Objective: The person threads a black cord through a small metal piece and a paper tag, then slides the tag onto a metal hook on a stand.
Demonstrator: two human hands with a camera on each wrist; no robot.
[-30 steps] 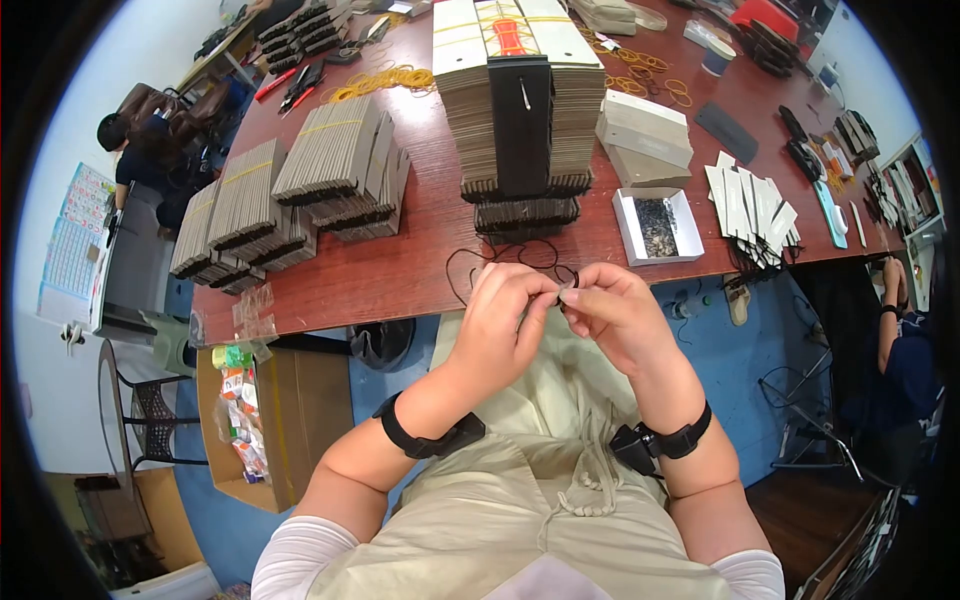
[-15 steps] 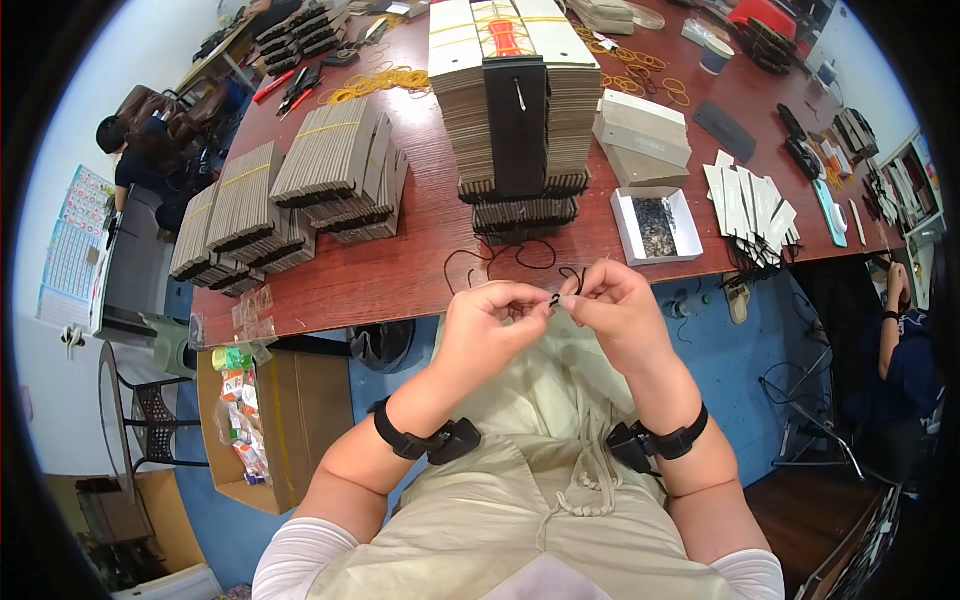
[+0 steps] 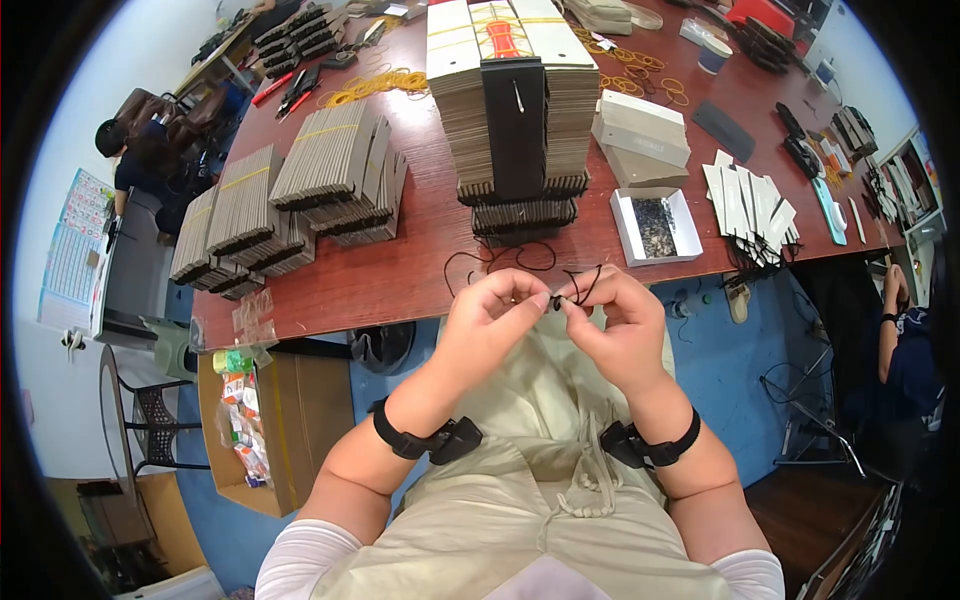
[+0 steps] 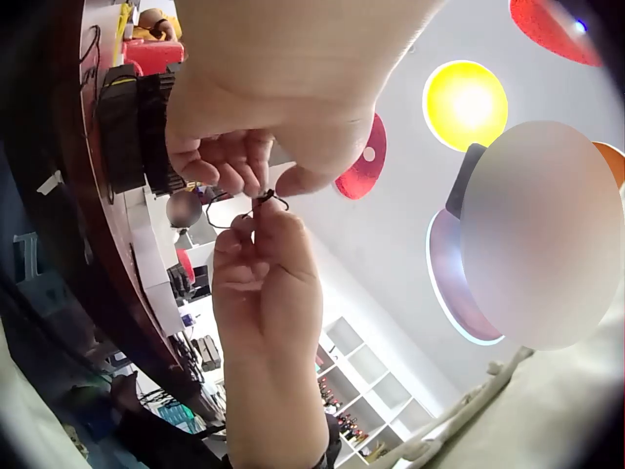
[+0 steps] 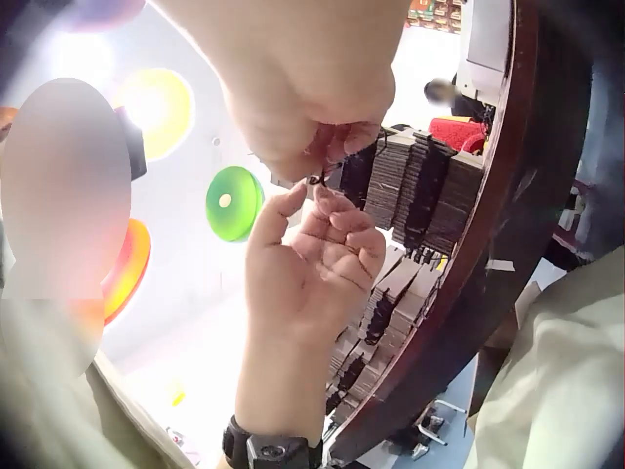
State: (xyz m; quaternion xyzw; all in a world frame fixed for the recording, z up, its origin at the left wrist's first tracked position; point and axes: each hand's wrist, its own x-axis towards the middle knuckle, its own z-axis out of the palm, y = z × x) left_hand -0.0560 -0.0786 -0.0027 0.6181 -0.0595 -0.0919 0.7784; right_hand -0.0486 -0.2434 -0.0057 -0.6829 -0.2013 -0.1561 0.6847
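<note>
In the head view both hands meet over the table's front edge, above the lap. My left hand (image 3: 495,318) pinches a small dark knotted bit of thin black cord (image 3: 590,288) between thumb and forefinger. Right beside it, my right hand (image 3: 622,325) pinches the same cord, and a loop stands up over its fingers. More black cord (image 3: 537,266) curls on the table just beyond the fingertips. In the left wrist view, a cord loop (image 4: 209,217) arcs out beside the fingertips. The fingers partly hide the knot.
A tall stack of grey-beige cards (image 3: 440,130) stands straight ahead, with banded card bundles (image 3: 325,155) to its left. A white box of small dark pieces (image 3: 690,230) and fanned white tags (image 3: 745,205) lie right. A cardboard box (image 3: 310,420) sits below left.
The hands stay together with small finger shifts. The left fingers have uncurled from close over the right fingertips, and a cord loop now rises higher above the right hand.
</note>
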